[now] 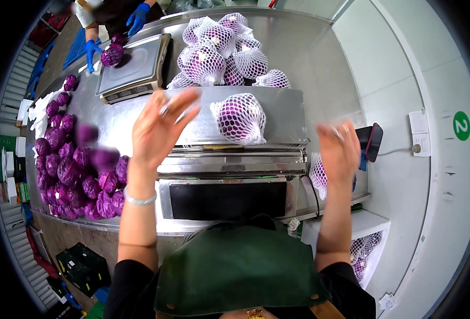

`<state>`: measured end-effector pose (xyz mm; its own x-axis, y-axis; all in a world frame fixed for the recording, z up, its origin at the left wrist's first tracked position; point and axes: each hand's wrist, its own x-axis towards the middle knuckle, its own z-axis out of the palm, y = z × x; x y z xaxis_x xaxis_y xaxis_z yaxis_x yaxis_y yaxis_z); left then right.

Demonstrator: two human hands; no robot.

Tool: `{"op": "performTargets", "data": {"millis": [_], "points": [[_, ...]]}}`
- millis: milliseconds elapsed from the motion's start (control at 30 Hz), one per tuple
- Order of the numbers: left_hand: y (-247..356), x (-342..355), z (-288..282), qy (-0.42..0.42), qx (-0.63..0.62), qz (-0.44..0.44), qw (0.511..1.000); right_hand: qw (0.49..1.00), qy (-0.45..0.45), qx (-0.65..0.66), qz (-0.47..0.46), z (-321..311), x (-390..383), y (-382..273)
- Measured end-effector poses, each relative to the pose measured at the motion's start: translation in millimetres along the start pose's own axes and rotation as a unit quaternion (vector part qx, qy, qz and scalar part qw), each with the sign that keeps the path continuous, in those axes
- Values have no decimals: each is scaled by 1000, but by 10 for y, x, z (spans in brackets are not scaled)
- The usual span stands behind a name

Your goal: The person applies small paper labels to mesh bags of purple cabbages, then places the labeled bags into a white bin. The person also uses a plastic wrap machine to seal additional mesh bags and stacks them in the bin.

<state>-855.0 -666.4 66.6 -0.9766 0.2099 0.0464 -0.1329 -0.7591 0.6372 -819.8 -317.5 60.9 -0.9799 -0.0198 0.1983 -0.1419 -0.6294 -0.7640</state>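
My left hand point(163, 125) is raised over the left side of a steel wrapping machine point(187, 119), its fingers stretched and apart. Something small and shiny shows at its fingers; I cannot make out what. To its right, a red cabbage point(240, 118) in white foam netting rests on the machine's top, touched by neither hand. My right hand point(341, 151) is up beyond the machine's right end, its fingers smeared by motion. Below it, another netted cabbage point(318, 175) is partly hidden by my wrist. Two bare cabbages point(104, 159) left of my left hand look blurred.
Bare red cabbages point(67, 173) are heaped on the steel table's left. Netted cabbages point(213, 53) are piled behind the machine. A co-worker's blue-gloved hand point(91, 53) is beside a cabbage at a flat scale point(131, 66). A dark device point(370, 142) stands at right, near the wall.
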Motion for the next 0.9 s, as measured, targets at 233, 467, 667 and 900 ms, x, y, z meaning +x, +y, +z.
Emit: {"op": "performTargets", "data": {"millis": [233, 467, 667, 900], "points": [[-1363, 629, -1049, 141, 520, -34, 842, 868, 60, -444, 216, -622, 562, 1684], [-971, 368, -673, -118, 557, -68, 819, 918, 36, -332, 215, -355, 357, 1342], [-766, 182, -361, 14, 390, -248, 887, 895, -34, -292, 336, -21, 273, 743], [-449, -994, 234, 56, 147, -560, 813, 730, -278, -451, 431, 320, -745, 154]]}}
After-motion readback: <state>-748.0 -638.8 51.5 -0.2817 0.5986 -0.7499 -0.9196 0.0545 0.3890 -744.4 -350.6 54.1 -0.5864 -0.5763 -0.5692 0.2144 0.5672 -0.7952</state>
